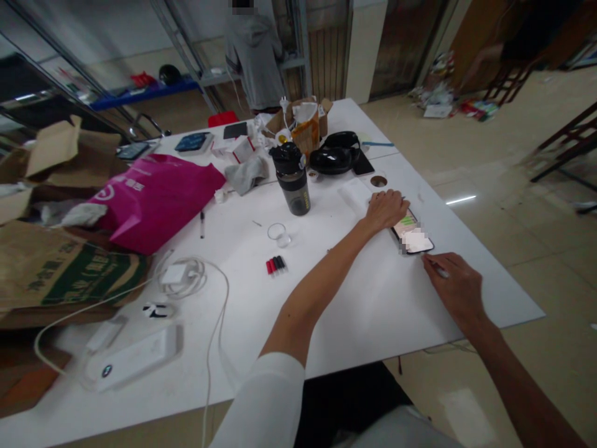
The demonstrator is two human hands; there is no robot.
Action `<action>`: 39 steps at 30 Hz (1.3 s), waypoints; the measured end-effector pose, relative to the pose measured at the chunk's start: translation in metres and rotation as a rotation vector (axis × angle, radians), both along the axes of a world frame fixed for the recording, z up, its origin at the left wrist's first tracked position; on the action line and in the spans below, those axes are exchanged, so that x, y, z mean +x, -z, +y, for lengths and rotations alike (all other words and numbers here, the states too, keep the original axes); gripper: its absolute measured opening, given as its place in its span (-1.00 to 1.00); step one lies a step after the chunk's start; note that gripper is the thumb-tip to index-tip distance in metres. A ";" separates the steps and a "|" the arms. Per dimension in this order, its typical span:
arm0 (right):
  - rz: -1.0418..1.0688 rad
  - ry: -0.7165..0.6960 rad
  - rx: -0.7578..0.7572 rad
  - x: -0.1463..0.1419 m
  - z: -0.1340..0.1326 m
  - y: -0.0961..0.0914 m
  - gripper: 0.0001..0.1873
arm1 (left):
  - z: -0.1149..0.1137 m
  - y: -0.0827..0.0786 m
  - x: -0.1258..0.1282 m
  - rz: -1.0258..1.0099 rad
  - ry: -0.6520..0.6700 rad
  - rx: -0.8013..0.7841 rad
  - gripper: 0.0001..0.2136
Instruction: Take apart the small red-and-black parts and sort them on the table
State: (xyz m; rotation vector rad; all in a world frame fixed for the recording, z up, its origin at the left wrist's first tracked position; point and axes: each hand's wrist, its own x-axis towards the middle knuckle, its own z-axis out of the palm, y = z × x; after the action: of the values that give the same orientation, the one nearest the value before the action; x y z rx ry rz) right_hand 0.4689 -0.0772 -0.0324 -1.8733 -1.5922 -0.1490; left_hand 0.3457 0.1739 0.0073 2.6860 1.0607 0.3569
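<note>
A lit smartphone [410, 233] lies face up on the white table [354, 311], toward its right edge. My left hand [386, 208] is curled at the phone's far end, its fingers bent down. Whatever may be under those fingers is hidden. Close to the phone's near end, my right hand [454, 286] is closed in a pinch. Something small and whitish shows between its thumb and fingers, too blurred to name. A pale flat sheet [354, 194] lies just left of my left hand.
A dark shaker bottle [293, 180] stands mid-table, with a black glossy case [334, 152] behind it. Red and black small cylinders [276, 266] lie nearer. A coiled cable [198, 277], white power bank [137, 358] and pink bag [158, 199] fill the left. A person [255, 59] stands beyond.
</note>
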 end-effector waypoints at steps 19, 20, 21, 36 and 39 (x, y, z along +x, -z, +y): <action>-0.159 0.003 0.012 0.020 0.023 -0.003 0.02 | -0.048 -0.063 -0.109 -0.258 0.039 -0.043 -0.68; -0.153 -0.021 -0.008 0.021 0.027 -0.002 0.05 | -0.061 -0.070 -0.132 -0.331 0.052 -0.076 -0.69; -0.141 -0.044 -0.026 0.021 0.030 -0.001 0.04 | -0.076 -0.076 -0.157 -0.397 0.061 -0.115 -0.69; -0.201 -0.101 -0.041 0.020 0.032 0.012 -0.07 | -0.137 -0.023 -0.397 -1.316 -0.577 -0.161 -0.41; -0.204 -0.104 -0.035 0.020 0.032 0.012 -0.08 | -0.127 -0.013 -0.408 -1.400 -0.673 -0.121 -0.42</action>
State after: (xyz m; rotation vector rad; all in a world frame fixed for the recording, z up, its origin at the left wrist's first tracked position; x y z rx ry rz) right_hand 0.4885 -0.0456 -0.0444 -1.8454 -1.8368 -0.2758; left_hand -0.0627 0.0469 0.0202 1.2052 1.2321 1.7859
